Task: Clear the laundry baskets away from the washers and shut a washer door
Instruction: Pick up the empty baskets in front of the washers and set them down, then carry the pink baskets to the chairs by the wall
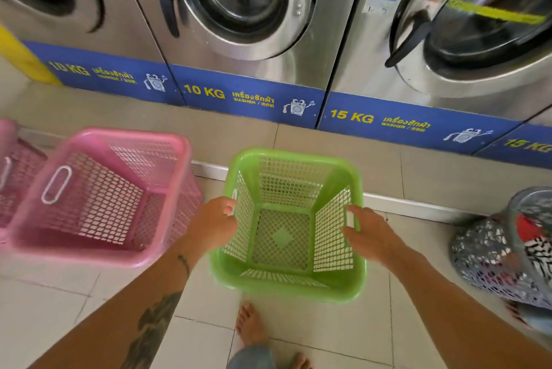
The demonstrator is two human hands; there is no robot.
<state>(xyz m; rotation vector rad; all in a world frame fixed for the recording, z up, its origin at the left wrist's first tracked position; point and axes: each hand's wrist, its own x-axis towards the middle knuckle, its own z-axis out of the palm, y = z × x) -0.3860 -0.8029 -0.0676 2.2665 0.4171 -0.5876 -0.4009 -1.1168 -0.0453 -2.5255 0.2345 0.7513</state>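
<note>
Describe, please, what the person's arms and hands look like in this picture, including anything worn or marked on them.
Both forearms are bare, with no sleeves, gloves, watch or rings visible. The left forearm carries dark tattoos: a large leafy design along its length and a smaller mark nearer the wrist. The left hand and right hand are bare; the right forearm shows no markings.
</note>
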